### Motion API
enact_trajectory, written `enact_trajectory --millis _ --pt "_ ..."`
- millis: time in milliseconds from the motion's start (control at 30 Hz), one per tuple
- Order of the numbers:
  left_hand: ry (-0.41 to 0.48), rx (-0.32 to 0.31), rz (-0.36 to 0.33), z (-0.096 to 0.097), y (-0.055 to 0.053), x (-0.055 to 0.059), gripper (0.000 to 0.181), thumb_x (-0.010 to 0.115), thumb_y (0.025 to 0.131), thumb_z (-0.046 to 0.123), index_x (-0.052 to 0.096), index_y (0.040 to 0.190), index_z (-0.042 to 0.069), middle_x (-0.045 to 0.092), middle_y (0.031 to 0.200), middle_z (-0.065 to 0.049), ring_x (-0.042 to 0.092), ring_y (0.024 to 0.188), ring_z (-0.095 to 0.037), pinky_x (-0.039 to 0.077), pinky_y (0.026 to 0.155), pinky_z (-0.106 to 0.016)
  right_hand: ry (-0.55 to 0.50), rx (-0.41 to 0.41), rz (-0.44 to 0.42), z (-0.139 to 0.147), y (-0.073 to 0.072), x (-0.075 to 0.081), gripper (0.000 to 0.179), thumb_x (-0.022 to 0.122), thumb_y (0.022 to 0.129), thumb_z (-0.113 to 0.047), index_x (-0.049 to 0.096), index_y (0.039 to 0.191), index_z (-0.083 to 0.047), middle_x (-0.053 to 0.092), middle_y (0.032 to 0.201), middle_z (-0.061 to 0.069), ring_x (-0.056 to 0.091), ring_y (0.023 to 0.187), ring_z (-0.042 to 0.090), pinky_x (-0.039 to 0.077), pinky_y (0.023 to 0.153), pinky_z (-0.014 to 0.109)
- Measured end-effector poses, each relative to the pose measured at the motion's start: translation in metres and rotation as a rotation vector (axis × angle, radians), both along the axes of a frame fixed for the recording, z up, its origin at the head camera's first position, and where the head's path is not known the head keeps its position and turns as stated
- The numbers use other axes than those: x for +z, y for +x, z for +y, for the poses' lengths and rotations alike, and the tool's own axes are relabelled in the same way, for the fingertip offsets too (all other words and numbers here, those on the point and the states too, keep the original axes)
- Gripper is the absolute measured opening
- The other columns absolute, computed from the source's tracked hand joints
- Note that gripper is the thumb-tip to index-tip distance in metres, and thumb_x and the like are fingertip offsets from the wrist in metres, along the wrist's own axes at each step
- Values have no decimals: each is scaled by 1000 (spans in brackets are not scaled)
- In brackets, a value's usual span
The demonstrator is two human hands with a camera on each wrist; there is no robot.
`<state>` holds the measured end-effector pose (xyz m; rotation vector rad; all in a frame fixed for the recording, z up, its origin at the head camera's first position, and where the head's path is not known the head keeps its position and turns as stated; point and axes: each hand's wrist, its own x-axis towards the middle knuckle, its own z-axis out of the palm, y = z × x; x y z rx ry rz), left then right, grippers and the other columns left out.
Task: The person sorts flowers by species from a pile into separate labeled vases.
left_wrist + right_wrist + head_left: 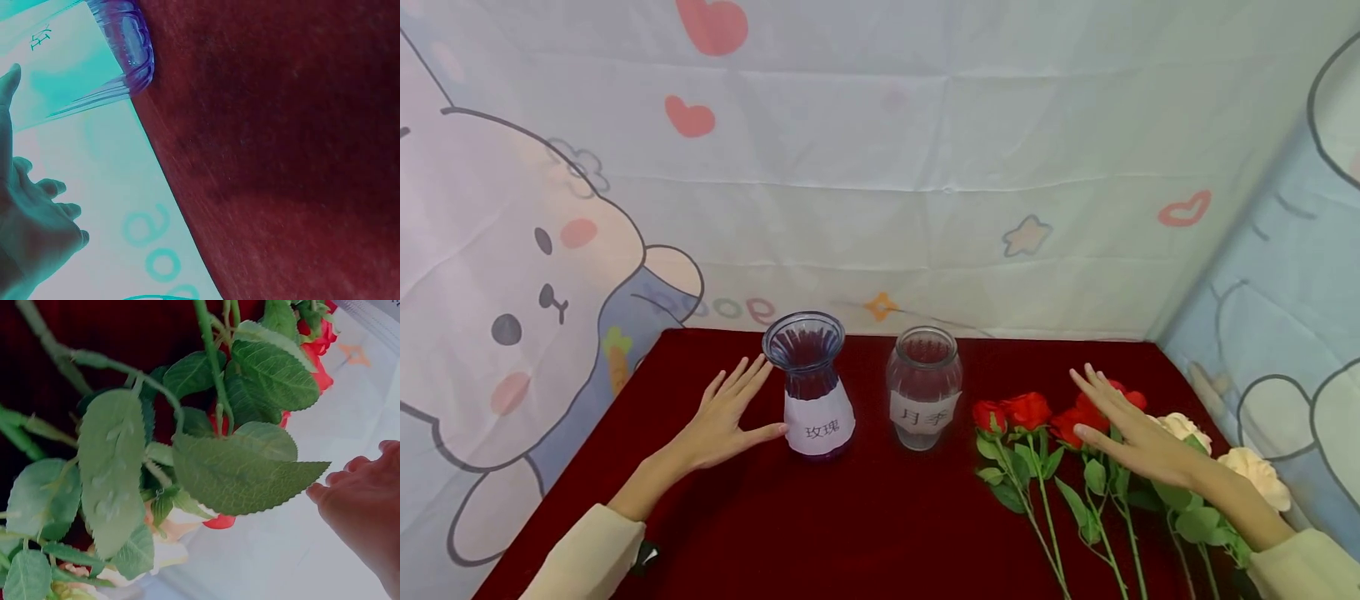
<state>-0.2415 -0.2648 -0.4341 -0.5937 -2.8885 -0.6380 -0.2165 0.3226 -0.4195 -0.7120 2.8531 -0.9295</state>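
Observation:
My left hand is beside a blue-tinted glass vase, fingers straight and spread, thumb tip right at its white paper label. In the left wrist view, the vase's ribbed base shows at the top, the hand at the left edge. A clear glass jar, also labelled with handwritten characters, stands right of the vase. On the right, my right hand is held flat with straight fingers over the red roses, partly hiding them. Cream-coloured flowers lie beyond that wrist. Neither hand grips anything.
A dark red cloth covers the table. Long green stems with leaves reach toward the front edge. A printed cloth backdrop with cartoon figures closes off the back and both sides. A small dark object lies by the left sleeve.

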Motion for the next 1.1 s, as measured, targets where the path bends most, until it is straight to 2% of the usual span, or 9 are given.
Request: enact_trajectory --millis 233,467,567,633,700,767,833,967,1100 --pt "110 -18 -67 8 -1 -2 104 71 87 54 11 166 22 12 173 -11 8 159 -42 1 123 -70 -78 27 -61 -6 2 4 75 48 109 -26 -2 164 -33 -3 173 14 7 152 58 24 103 85" --pt "205 -49 -112 12 -6 -2 103 71 90 48 7 166 18 10 173 -11 10 159 -41 3 123 -71 -161 44 -89 -18 -1 7 71 48 109 -24 6 166 -25 10 171 21 17 151 57 31 108 78" --pt "255 -64 -123 15 -7 -1 102 72 90 45 9 166 16 12 173 -12 14 158 -43 8 121 -74 -187 54 -96 -22 -1 7 67 50 109 -23 13 165 -18 18 169 21 25 151 49 43 116 49" --pt "285 -71 -135 17 -7 -1 102 72 91 44 8 166 16 13 173 -12 16 157 -44 13 120 -74 -221 70 -98 -24 -1 6 64 50 109 -21 20 164 -11 25 167 23 36 151 32 49 109 28" --pt "306 -76 -148 19 -8 -1 102 72 91 43 8 166 15 14 172 -13 18 156 -45 17 119 -74 -251 93 -87 -27 0 4 58 51 108 -17 29 160 -3 35 161 28 51 140 12 50 98 15" --pt "318 -75 -159 20 -9 -2 102 72 92 43 8 166 14 15 172 -15 19 156 -46 20 119 -73 -293 119 -106 -30 0 3 52 50 108 -14 36 154 4 46 151 33 59 124 -2 55 91 18" --pt "318 -68 -172 22 -9 -3 102 72 92 44 9 165 12 16 171 -17 19 155 -47 21 119 -72 -311 135 -149 -33 1 1 47 49 108 -13 42 149 9 55 140 36 64 111 -5 59 86 24" --pt "307 -54 -198 23 -9 -5 103 72 91 46 10 165 11 18 170 -19 20 155 -48 22 119 -72 -276 146 -235 -42 0 -5 44 49 109 -17 50 142 12 66 124 34 73 97 14 62 79 34" --pt "306 -53 -212 25 -6 -7 103 72 91 47 10 165 11 19 170 -20 21 154 -48 23 118 -73 -234 140 -276 -53 -3 -15 43 53 107 -17 55 135 15 71 114 29 74 90 21 63 74 38"
